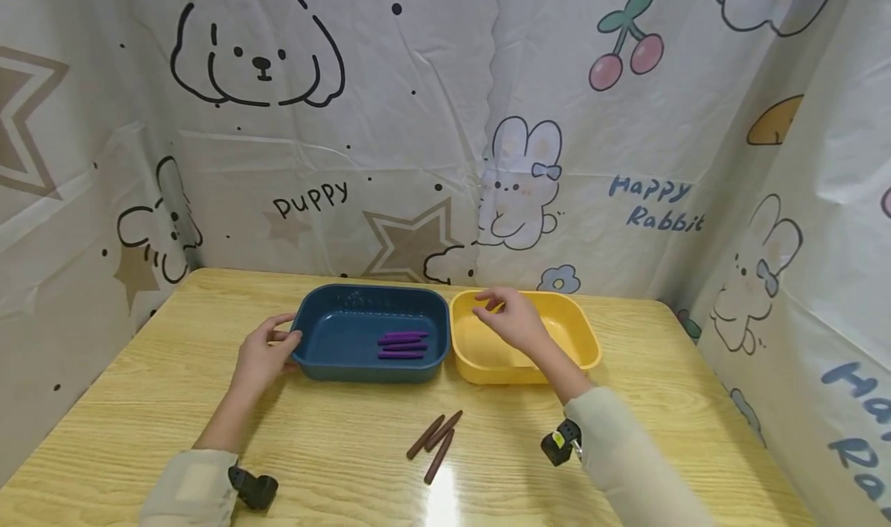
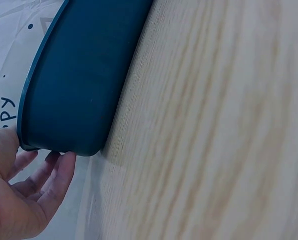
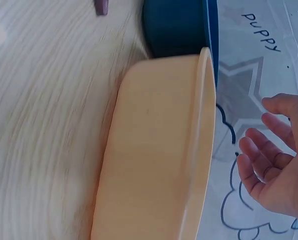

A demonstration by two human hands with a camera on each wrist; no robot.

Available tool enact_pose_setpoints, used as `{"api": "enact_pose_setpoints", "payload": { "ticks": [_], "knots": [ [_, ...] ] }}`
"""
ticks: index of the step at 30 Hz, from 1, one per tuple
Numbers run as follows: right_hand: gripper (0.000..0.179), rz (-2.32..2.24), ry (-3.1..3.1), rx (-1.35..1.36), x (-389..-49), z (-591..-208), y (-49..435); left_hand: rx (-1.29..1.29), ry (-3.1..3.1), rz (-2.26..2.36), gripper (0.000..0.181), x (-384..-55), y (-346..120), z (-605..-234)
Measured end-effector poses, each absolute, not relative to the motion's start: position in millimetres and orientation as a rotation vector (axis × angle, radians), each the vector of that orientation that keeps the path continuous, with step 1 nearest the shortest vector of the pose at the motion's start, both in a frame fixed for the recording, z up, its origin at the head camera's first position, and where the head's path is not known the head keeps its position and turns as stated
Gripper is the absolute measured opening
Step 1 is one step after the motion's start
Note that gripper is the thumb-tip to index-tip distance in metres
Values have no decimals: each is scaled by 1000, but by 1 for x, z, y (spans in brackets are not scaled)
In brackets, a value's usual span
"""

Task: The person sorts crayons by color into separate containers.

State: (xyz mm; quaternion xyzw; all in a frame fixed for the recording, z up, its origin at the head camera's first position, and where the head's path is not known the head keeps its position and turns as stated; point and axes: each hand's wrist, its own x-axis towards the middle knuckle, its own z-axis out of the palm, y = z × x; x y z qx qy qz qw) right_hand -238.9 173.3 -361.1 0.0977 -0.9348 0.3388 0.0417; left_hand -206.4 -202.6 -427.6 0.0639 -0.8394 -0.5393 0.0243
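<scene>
On the printed cloth backdrop [image 1: 445,124] ahead of me I read "puppy" beside a drawn dog. Further right it says "Happy Rabbit" in blue beside a rabbit. Cut-off blue letters show at the far right edge.

Overall light: bright, even, soft; comes from above.
Glare: white reflection on the table [image 1: 445,504] at the near edge, just below the brown sticks [image 1: 435,440].
Shadows: faint and short under the blue tray [image 1: 327,368] and yellow tray [image 1: 487,374]; dark band along the blue tray's base in the left wrist view.
Head view: sharp; wide-angle bending of backdrop folds at the edges.
Wrist views: wood grain smeared, soft; right hand [image 3: 273,165] slightly blurred.
</scene>
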Motion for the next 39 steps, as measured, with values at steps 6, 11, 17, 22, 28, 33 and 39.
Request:
{"api": "enact_pose_setpoints", "payload": {
  "ticks": [6,11,17,22,28,33,39],
  "knots": [
    [32,1044,-2883,238,-237,-362,192,194,-2607,-1655,49,-206,-203,-426],
    [32,1076,-2847,211,-236,-364,211,175,-2615,-1644,50,-207,-204,-428],
    [31,1027,-2796,178,-233,-363,240,153,-2619,-1631,50,-208,-205,-430],
    [31,976,-2794,87,-229,-363,262,140,-2625,-1616,51,-208,-206,-430],
    [34,940,-2787,-6,-225,-365,282,141,-2633,-1594,53,-207,-207,-428],
    [36,957,-2778,-132,-222,-368,294,138,-2657,-1557,55,-205,-207,-425],
    [39,1026,-2765,-253,-219,-379,307,113,-2690,-1451,60,-205,-207,-425]
  ]
}}
